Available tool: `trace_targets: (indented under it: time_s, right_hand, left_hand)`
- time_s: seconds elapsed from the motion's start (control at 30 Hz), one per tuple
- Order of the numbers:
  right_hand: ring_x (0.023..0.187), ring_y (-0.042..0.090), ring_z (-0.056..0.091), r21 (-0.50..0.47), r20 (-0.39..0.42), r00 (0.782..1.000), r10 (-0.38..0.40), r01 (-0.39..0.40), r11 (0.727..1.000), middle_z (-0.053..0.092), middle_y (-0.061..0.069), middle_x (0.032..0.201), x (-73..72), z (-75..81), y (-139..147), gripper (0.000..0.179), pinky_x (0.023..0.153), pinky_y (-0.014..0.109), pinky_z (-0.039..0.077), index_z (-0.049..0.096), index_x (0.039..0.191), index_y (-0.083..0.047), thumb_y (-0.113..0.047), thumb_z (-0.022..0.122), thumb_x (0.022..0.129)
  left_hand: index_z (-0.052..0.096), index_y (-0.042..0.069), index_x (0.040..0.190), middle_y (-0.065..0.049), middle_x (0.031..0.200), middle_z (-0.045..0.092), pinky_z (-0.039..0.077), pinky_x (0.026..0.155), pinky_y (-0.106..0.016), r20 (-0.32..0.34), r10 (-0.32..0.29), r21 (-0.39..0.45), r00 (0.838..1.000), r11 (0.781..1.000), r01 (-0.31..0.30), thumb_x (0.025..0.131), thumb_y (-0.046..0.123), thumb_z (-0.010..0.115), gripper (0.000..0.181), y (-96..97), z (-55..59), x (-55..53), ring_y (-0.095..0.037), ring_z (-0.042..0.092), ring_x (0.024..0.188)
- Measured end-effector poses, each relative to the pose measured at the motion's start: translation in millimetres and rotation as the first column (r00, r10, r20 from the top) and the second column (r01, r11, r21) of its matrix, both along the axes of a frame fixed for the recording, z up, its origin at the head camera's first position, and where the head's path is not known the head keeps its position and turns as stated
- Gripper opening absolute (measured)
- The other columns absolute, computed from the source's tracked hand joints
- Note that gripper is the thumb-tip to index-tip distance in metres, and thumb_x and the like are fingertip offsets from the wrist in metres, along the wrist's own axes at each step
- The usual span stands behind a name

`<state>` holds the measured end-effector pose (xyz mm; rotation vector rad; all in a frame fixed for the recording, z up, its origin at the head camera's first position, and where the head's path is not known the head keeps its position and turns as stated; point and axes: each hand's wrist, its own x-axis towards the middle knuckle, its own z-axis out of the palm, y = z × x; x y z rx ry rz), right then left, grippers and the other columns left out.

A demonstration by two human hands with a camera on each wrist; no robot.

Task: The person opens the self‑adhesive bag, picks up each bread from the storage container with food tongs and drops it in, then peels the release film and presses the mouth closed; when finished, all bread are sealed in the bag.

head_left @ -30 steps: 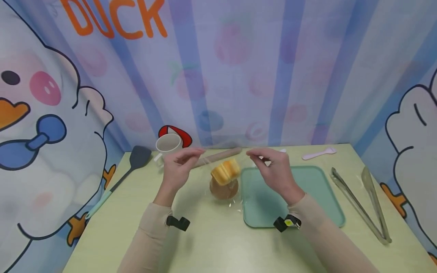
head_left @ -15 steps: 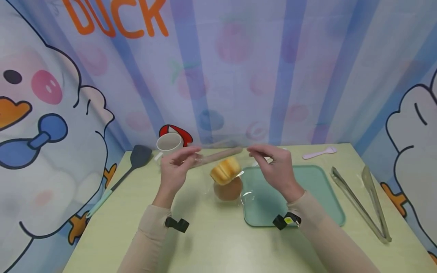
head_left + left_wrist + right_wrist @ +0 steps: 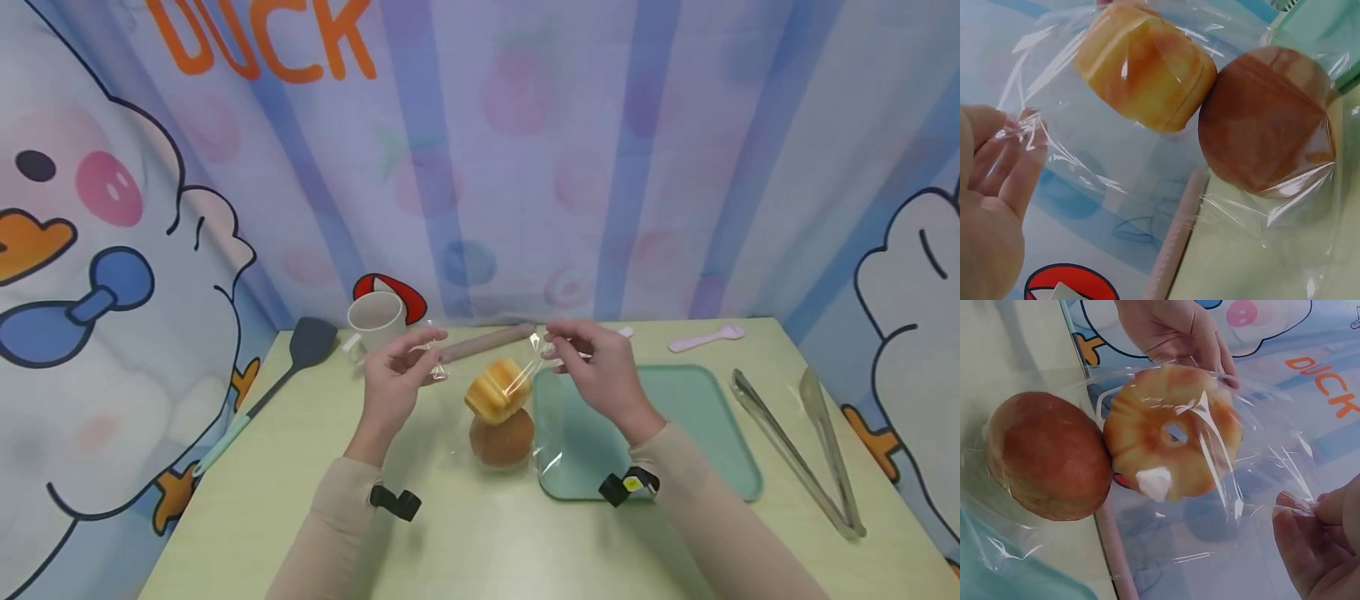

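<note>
A clear plastic bag [image 3: 551,462] hangs between my two hands. Inside it are a yellow ring-shaped bread [image 3: 498,390] and, just below, a round brown bun [image 3: 502,440]. My left hand [image 3: 397,379] pinches the bag's upper left edge between thumb and fingertips, the film bunched there in the left wrist view. At the opposite upper edge, my right hand [image 3: 607,375] pinches the film the same way. The right wrist view shows the ring bread's hole [image 3: 1174,433] face on, with the bun [image 3: 1050,456] touching its side.
A green tray [image 3: 697,433] lies at the right, partly under the right forearm, with metal tongs [image 3: 795,454] beyond it. Behind stand a white mug [image 3: 377,315] and a pinkish rod [image 3: 491,340]. A spatula [image 3: 296,358] lies left, a pink spoon-like utensil [image 3: 707,338] back right.
The bag's breads have sunk lower, and the bun has come from behind the ring bread to beneath it. Both hands keep their pinch with little movement.
</note>
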<state>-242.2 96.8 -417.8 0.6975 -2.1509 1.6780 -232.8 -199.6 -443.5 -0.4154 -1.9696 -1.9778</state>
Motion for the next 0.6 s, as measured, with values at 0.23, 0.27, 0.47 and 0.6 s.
trace_targets:
  time_s: [0.23, 0.27, 0.47, 0.6]
  right_hand:
    - [0.093, 0.046, 0.075, 0.003, 0.123, 0.992, 0.019, -0.02, 1.0, 0.075, 0.025, 0.108, -4.1, -3.0, 2.6, 0.023, 0.071, 0.04, 0.064, 0.072, 0.12, 0.008, 0.0, 0.07, 0.099]
    - [0.093, 0.045, 0.076, 0.0, 0.125, 0.992, 0.019, -0.019, 1.0, 0.075, 0.026, 0.108, -4.2, -3.3, 2.7, 0.022, 0.071, 0.039, 0.064, 0.072, 0.12, 0.008, 0.001, 0.071, 0.098]
    - [0.089, 0.036, 0.077, -0.046, 0.15, 0.989, 0.017, -0.01, 0.999, 0.075, 0.026, 0.104, -5.1, -6.5, 0.0, 0.026, 0.069, 0.037, 0.064, 0.069, 0.122, 0.006, 0.003, 0.072, 0.096]
    - [0.09, 0.031, 0.078, -0.102, 0.208, 0.978, 0.012, 0.009, 0.995, 0.077, 0.022, 0.105, -7.1, -8.3, -1.1, 0.047, 0.07, 0.036, 0.064, 0.055, 0.141, -0.002, -0.002, 0.073, 0.097]
  left_hand:
    - [0.074, -0.004, 0.118, -0.015, 0.111, 0.076, 0.064, 0.069, -0.035, 0.018, 0.062, 0.055, 0.998, 0.996, -0.063, 0.096, -0.001, 0.073, 0.022, 7.4, -7.2, -5.5, -0.015, 0.076, 0.084]
    - [0.074, -0.003, 0.118, -0.014, 0.11, 0.077, 0.064, 0.068, -0.034, 0.018, 0.074, 0.053, 0.997, 0.996, -0.075, 0.096, -0.001, 0.074, 0.023, 8.3, -7.3, -5.6, -0.014, 0.076, 0.083]
    - [0.069, -0.01, 0.118, -0.025, 0.11, 0.074, 0.064, 0.063, -0.034, 0.009, 0.074, 0.075, 0.997, 0.994, -0.074, 0.094, -0.008, 0.072, 0.024, 9.0, -6.5, -2.4, -0.014, 0.076, 0.077]
    - [0.071, -0.009, 0.115, -0.03, 0.11, 0.072, 0.064, 0.063, -0.034, 0.011, 0.096, 0.067, 0.995, 0.993, -0.096, 0.094, -0.009, 0.072, 0.022, 7.1, -7.1, -1.1, -0.015, 0.076, 0.076]
